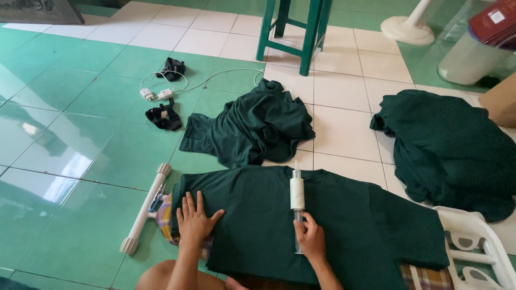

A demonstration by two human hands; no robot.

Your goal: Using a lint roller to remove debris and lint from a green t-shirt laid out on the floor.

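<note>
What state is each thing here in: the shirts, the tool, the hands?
Spread green shirt: laid flat on the floor.
Roller tool: lying on that shirt, held at its lower end.
Right hand: fingers closed on the tool.
Left hand: open, pressed flat on the shirt.
Middle green shirt: crumpled.
Right green pile: heaped.

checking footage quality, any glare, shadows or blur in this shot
Head view: bright window glare reflects off the glossy green floor tiles at left; light is soft and even, with only faint shadows under the left hand and right hand; the dark green shirt shows few folds; focus is sharp throughout, with slight wide-angle bending at the edges.
</note>
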